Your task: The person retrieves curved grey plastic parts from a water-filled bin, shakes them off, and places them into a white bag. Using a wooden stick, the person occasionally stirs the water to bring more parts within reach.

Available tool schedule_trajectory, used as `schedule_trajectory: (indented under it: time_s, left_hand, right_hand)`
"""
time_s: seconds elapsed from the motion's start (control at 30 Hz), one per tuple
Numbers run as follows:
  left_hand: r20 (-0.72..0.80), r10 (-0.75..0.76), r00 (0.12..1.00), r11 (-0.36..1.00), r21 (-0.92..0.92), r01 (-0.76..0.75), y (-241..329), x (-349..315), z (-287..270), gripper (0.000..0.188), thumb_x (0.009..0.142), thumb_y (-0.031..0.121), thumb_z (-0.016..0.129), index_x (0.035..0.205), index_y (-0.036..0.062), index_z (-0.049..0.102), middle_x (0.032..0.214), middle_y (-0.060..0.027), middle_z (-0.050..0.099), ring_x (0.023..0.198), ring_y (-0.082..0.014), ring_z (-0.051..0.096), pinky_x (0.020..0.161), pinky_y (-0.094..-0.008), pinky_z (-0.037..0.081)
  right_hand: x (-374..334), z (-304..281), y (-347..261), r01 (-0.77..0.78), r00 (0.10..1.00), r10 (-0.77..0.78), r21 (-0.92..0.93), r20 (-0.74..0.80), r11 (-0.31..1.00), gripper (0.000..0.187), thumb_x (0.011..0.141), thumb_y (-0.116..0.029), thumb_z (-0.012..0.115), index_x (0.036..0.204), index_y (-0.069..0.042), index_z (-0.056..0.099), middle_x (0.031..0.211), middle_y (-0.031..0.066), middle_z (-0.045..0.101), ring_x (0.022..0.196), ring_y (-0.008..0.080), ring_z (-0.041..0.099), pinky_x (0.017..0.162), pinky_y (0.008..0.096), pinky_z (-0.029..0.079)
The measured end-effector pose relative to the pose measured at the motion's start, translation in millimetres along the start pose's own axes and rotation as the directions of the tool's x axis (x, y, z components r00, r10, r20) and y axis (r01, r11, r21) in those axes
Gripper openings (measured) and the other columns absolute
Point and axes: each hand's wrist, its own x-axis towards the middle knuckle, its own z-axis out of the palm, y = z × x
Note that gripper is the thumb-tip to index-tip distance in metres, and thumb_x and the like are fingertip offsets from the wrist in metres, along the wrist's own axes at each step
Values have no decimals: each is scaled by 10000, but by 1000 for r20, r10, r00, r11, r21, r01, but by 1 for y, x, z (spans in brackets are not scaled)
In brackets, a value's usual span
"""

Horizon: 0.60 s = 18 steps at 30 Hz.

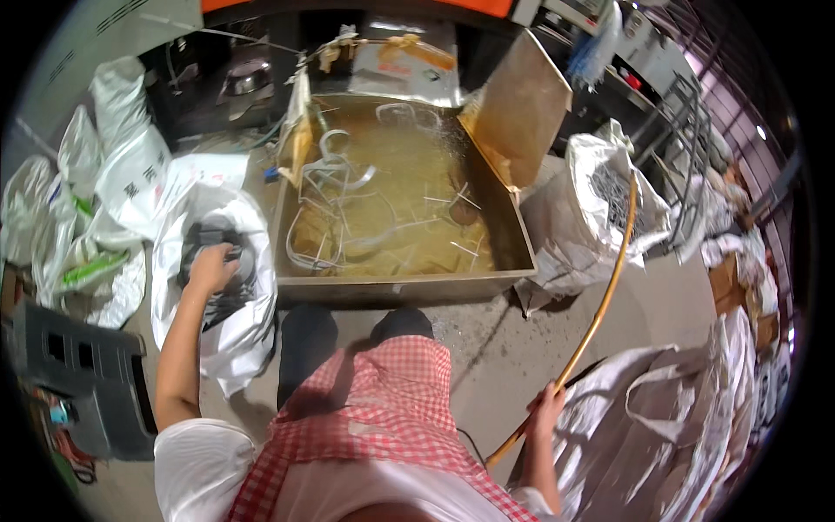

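Note:
My left hand (211, 270) reaches into an open white woven sack (237, 352) that holds dark grey flat pieces (211, 233). Its fingers curl down onto the pieces, and what lies between them is partly hidden. My right hand (545, 406), at the lower right, is wrapped round a long, slightly bent wooden pole (600, 306). The pole slants up to the right, its far end over another white sack (581, 196) filled with thin grey strips (616, 196). Ahead of my legs stands a large rectangular tub (404, 285) of murky yellowish water, with pale strips and thin sticks in it.
A tan board (520, 109) stands upright along the tub's right side. Several stuffed white bags (130, 178) crowd the far left, above a black plastic step stool (83, 374). A big crumpled white bulk bag (652, 426) lies at the lower right, close to my right arm.

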Motion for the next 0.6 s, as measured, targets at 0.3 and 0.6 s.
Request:
schedule_trajectory:
  time_s: [0.3, 0.6]
  left_hand:
    - [31, -196, 980, 980, -11, 196, -17, -49, -26, 367, 714, 206, 645, 1044, 50, 602, 1008, -159, 613, 945, -334, 573, 815, -398, 450]
    - [-3, -13, 1000, 986, -164, 12, 11, -56, -29, 379, 703, 145, 661, 1037, -21, 591, 1003, -205, 607, 913, -326, 598, 788, -366, 468]
  right_hand:
    - [-15, -15, 73, 101, 968, -53, -188, 244, 977, 200, 890, -244, 481, 941, -51, 472, 621, -38, 391, 517, 47, 378, 441, 187, 325]
    - [154, 189, -1, 574, 813, -361, -524, 457, 630, 276, 852, -226, 510, 1046, -33, 475, 757, 121, 589, 696, 247, 579, 616, 358, 452]
